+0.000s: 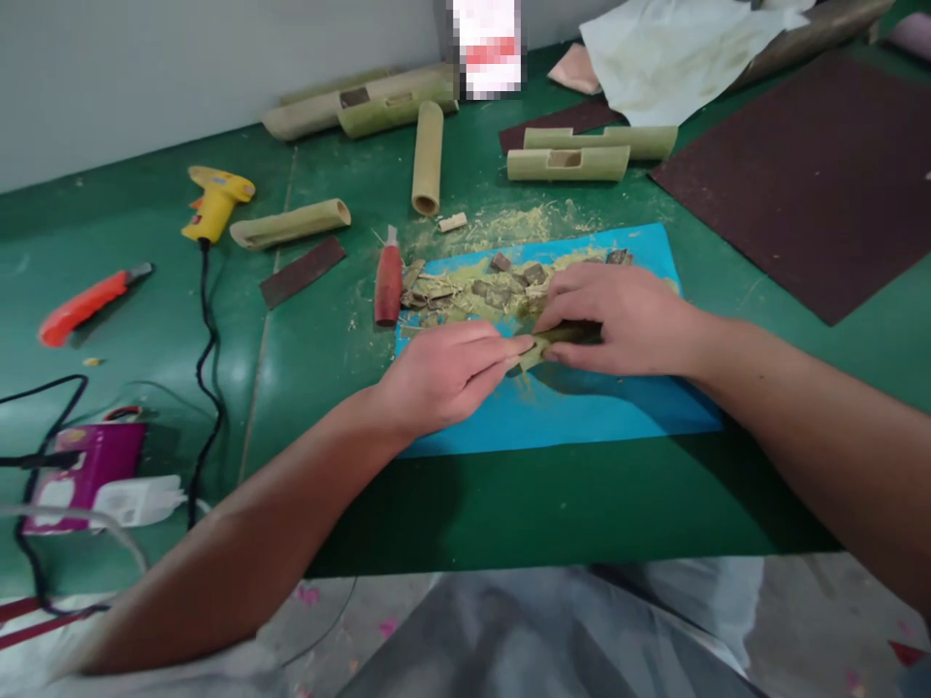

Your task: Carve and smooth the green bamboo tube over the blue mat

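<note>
Over a blue sheet point(495, 427) on the green table, my two hands meet at a greenish bamboo piece point(532, 355). My left hand point(455, 373) has its fingers pressed together, their tips on the piece's left end. My right hand point(611, 315) is curled around its right part and covers much of it. Just behind my hands lie shavings and small brown chips point(495, 286) on the sheet. A red-handled knife point(388, 281) rests at the sheet's left edge, blade pointing away.
Cut bamboo tubes point(428, 160) lie at the back. A yellow glue gun point(218, 202), an orange cutter point(91, 305) and a magenta box point(102, 470) with cables are on the left. A dark brown sheet point(807, 184) and white paper point(661, 58) lie on the right.
</note>
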A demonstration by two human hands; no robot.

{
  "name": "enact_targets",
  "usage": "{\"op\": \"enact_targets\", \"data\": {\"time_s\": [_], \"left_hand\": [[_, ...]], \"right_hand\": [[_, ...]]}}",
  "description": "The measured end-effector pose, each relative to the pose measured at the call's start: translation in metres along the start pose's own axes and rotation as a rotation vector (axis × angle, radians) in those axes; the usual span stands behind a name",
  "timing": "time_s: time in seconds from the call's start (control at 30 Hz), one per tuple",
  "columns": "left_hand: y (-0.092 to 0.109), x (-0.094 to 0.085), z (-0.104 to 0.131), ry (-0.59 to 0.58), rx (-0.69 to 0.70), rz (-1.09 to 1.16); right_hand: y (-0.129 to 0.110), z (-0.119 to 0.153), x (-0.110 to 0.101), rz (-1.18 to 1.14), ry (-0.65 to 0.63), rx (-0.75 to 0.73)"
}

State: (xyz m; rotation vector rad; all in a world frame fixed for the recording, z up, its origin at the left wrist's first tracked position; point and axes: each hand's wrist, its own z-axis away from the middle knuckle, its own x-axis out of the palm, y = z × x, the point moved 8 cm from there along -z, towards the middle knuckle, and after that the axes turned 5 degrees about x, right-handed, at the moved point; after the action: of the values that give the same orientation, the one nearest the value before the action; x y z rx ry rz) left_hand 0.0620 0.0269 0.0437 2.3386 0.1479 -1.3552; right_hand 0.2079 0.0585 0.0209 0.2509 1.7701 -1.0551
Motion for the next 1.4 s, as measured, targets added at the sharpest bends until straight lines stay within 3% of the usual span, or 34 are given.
{"op": "enact_targets", "data": {"time_s": [0.17, 0.5, 0.77, 1.0, 1.4], "left_hand": [[-0.010, -0.010, 0.005, 0.110, -0.125, 0.004], [-0.006, -0.011, 0.008, 0.138, -0.107, 0.030], [0.003, -0.007, 0.013, 0.063, -0.060, 0.047], [0.004, 0.001, 0.008, 0.031, -0.048, 0.073], [0.001, 0.004, 0.009, 0.007, -0.078, 0.140]], "right_hand": [[-0.009, 0.004, -0.005, 0.113, 0.036, -0.011], [-0.022, 0.015, 0.000, 0.318, 0.009, -0.067], [-0.024, 0.017, 0.001, 0.200, 0.043, -0.035], [-0.014, 0.010, 0.003, -0.078, 0.066, -0.048], [-0.010, 0.007, 0.002, -0.132, 0.032, -0.006]]}}
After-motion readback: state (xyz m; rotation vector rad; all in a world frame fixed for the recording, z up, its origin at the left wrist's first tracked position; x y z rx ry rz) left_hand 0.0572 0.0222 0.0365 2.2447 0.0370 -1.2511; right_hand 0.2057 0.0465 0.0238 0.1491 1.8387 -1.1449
